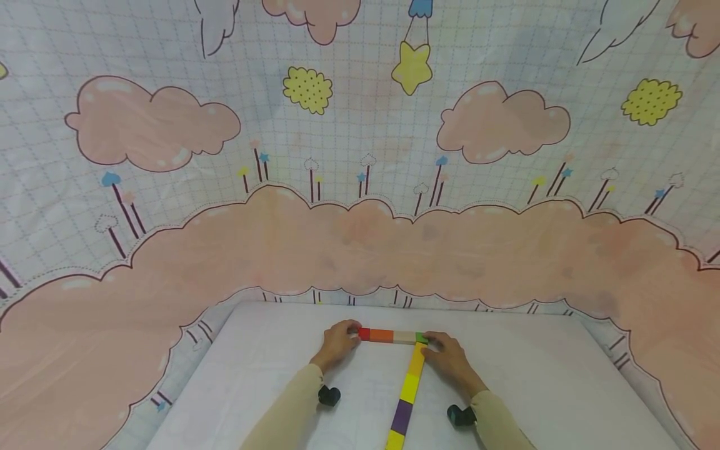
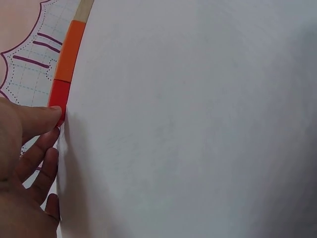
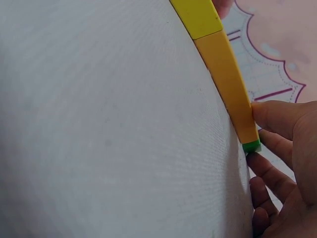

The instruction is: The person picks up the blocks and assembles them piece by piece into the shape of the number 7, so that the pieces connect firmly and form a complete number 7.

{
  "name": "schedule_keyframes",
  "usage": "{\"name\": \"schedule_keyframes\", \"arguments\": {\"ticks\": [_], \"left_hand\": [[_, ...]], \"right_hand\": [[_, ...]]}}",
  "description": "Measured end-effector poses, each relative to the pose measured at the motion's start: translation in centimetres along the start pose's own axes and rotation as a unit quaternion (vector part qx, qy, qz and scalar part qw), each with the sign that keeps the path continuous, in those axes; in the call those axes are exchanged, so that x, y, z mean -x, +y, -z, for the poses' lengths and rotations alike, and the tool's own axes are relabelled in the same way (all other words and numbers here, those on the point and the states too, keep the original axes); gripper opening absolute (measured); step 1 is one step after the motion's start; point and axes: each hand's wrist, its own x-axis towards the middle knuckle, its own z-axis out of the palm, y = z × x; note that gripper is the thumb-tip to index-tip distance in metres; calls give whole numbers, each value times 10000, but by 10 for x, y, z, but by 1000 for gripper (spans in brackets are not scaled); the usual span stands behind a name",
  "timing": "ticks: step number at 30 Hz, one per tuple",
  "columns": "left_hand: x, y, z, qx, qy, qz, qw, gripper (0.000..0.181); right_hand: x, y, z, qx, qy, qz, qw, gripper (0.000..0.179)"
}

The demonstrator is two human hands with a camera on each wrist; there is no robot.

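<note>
A row of flat blocks runs across the white surface: a red block (image 1: 364, 334) at its left end, then an orange block (image 1: 381, 336), a pale wood-coloured block (image 1: 404, 337) and a green block (image 1: 420, 337). From the green end a second row comes toward me: yellow-orange block (image 1: 417, 359), yellow block (image 1: 410, 388), purple block (image 1: 402, 417) and another yellow block (image 1: 395, 440). My left hand (image 1: 337, 345) pinches the red block's end between thumb and fingertips. At the corner, my right hand (image 1: 448, 359) holds the green block with its fingertips, thumb against the yellow-orange block's side.
The white tabletop (image 1: 253, 350) lies under both rows. Behind it hangs a cloth (image 1: 349, 250) printed with clouds and stars. A dark wrist device (image 1: 329, 395) sits by the left sleeve, and another wrist device (image 1: 461, 415) by the right.
</note>
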Motion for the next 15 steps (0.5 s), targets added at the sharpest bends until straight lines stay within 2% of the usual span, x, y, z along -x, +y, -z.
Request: {"name": "schedule_keyframes", "arguments": {"ticks": [4, 15], "left_hand": [[0, 0, 0, -129, 26, -110, 9999, 29], [1, -2, -1, -48, -17, -19, 10000, 31]], "right_hand": [[0, 1, 0, 63, 25, -50, 10000, 40], [1, 1, -2, 88, 58, -142, 9998, 40]]}}
